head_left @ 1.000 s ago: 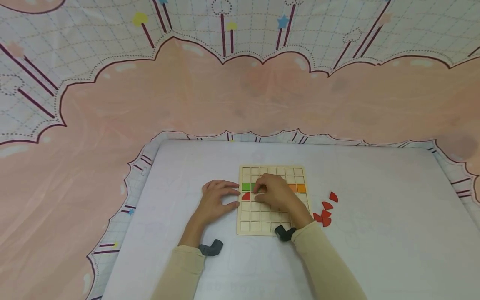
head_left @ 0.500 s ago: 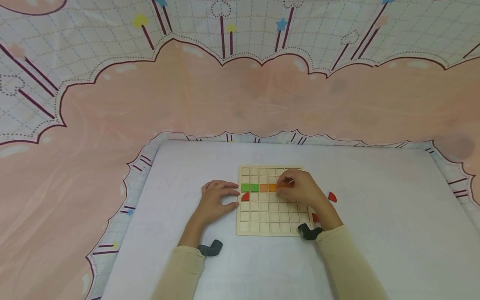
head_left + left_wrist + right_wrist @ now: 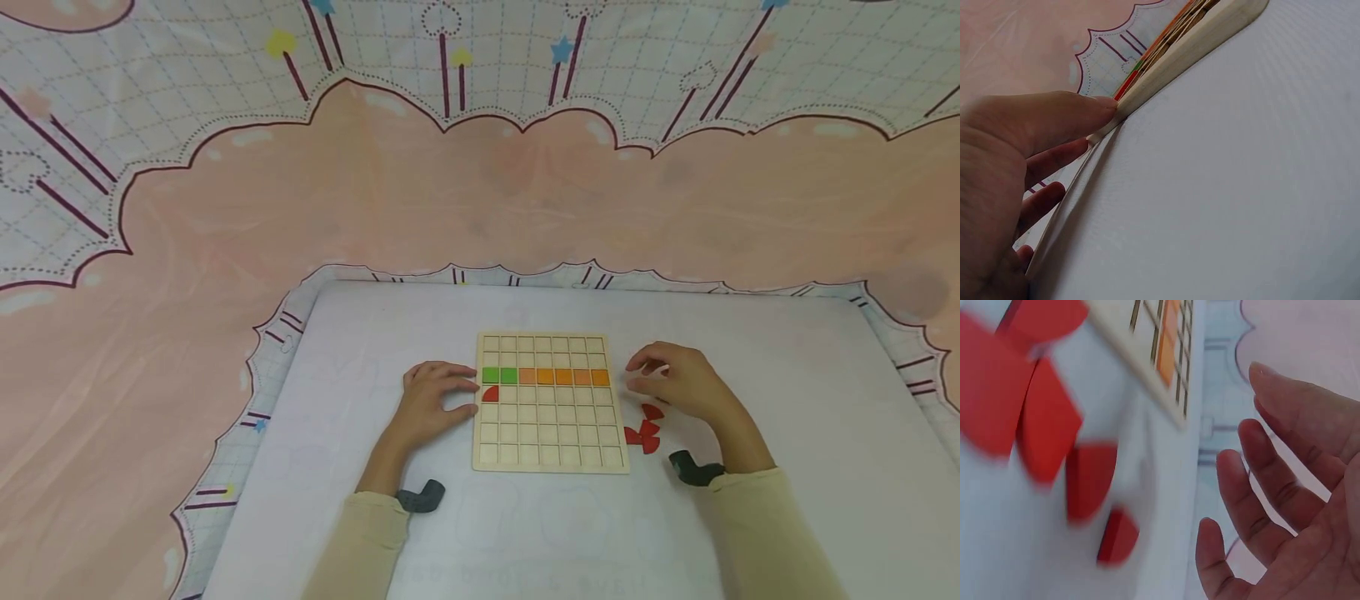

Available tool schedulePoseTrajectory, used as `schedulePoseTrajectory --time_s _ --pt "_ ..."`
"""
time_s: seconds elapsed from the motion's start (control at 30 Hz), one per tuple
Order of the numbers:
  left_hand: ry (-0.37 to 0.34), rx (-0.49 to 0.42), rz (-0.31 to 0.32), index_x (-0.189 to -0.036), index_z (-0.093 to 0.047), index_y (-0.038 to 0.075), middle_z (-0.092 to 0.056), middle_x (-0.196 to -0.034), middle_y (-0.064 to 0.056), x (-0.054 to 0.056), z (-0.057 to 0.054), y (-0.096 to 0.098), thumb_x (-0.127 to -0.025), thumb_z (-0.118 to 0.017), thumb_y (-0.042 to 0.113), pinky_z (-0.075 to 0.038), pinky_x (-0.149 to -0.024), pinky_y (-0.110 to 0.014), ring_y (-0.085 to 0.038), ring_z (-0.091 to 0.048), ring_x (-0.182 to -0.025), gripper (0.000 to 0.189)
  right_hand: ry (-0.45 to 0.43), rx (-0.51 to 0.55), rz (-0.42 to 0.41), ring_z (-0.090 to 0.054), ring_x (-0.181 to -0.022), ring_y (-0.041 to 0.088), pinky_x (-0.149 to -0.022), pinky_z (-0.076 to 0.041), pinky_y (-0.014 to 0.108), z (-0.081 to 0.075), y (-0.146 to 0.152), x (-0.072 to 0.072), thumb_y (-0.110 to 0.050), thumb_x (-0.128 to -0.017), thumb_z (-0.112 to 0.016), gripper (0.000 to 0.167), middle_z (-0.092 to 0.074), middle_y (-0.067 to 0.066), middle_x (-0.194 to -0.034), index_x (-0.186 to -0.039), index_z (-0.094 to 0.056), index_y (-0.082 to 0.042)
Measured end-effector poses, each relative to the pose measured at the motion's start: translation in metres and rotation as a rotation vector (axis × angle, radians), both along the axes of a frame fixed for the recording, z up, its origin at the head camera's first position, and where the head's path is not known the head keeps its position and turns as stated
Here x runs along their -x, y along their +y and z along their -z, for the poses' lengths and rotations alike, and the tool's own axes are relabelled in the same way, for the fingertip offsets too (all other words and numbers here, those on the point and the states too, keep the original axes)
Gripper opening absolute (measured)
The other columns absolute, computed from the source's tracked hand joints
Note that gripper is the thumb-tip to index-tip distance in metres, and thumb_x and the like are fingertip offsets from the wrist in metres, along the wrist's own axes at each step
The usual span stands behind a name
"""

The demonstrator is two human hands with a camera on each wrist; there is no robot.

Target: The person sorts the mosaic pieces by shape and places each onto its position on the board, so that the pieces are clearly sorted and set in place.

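A wooden grid board (image 3: 549,433) lies flat on the table. One of its rows carries green tiles (image 3: 500,376) at the left end and orange tiles (image 3: 564,377) along the rest. Below the first green tile sits a red quarter-circle piece (image 3: 491,393) in its cell. My left hand (image 3: 435,402) touches the board's left edge with its fingertips and thumb. Off the right side of the board hovers my right hand (image 3: 678,381), fingers loosely bent and nothing between them. Loose red quarter-circle pieces (image 3: 1091,478) lie on the table beside it; the right hand partly covers them in the head view.
The white tabletop (image 3: 810,400) surrounds the board. Beyond its far edge spreads a pink and white patterned cloth (image 3: 480,192). Each wrist wears a dark camera mount, the left one (image 3: 422,496) and the right one (image 3: 696,469).
My right hand has moved right, from over the board to the table beside the loose red pieces, uncovering the whole tile row. My left hand has stayed at the board's edge.
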State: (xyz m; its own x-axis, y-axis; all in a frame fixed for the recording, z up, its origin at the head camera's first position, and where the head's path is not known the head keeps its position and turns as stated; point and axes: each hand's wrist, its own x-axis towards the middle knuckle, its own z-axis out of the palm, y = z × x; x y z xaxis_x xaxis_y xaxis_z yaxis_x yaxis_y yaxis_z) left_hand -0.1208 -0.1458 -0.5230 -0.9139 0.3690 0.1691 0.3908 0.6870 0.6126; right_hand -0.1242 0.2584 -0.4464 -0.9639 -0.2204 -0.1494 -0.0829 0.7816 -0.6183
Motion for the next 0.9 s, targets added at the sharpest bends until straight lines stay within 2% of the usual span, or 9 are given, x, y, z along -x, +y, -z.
schedulePoseTrajectory --time_s 0.2,0.37,0.53,0.7,0.9 --pt "-0.003 0.001 -0.002 -0.106 -0.078 0.024 -0.069 -0.131 0.006 0.000 0.000 0.000 -0.082 -0.083 0.030 -0.020 -0.116 -0.057 -0.024 -0.051 -0.130 0.026 -0.032 -0.038 0.027 -0.060 -0.098 0.026 -0.082 -0.052 0.037 0.001 0.024 -0.004 -0.025 -0.091 -0.076 0.023 -0.069 0.008 -0.104 -0.109 -0.073 -0.012" --pt "-0.004 -0.004 0.000 -0.106 -0.078 0.023 -0.069 -0.131 0.006 0.000 0.000 -0.001 -0.082 -0.083 0.030 -0.020 -0.116 -0.057 -0.024 -0.051 -0.130 0.026 -0.084 -0.046 0.047 -0.059 -0.103 0.029 -0.075 -0.051 0.030 0.008 0.038 -0.006 -0.026 -0.090 -0.077 0.028 -0.068 0.010 -0.108 -0.112 -0.072 -0.011" --pt "0.001 -0.010 0.003 -0.106 -0.078 0.023 -0.069 -0.131 0.005 0.000 0.001 0.000 -0.082 -0.083 0.030 -0.020 -0.115 -0.057 -0.025 -0.051 -0.130 0.026 -0.138 -0.065 0.035 -0.059 -0.104 0.029 -0.078 -0.051 0.030 0.017 0.048 -0.006 -0.027 -0.087 -0.080 0.035 -0.068 0.010 -0.112 -0.117 -0.071 -0.011" --pt "0.002 0.002 0.008 -0.107 -0.078 0.023 -0.068 -0.132 0.006 0.001 0.003 0.001 -0.083 -0.083 0.030 -0.020 -0.115 -0.057 -0.024 -0.050 -0.129 0.026 -0.167 -0.057 0.040 -0.057 -0.102 0.026 -0.080 -0.051 0.032 0.025 0.055 -0.006 -0.030 -0.081 -0.085 0.044 -0.066 0.008 -0.109 -0.119 -0.070 -0.012" --pt "0.008 -0.004 0.005 -0.106 -0.078 0.023 -0.069 -0.131 0.005 0.001 0.002 0.000 -0.082 -0.083 0.029 -0.021 -0.115 -0.057 -0.025 -0.051 -0.129 0.026 -0.147 -0.065 0.011 -0.053 -0.099 0.025 -0.078 -0.050 0.032 0.030 0.054 -0.003 -0.023 -0.080 -0.086 0.038 -0.062 0.006 -0.102 -0.114 -0.070 -0.014"
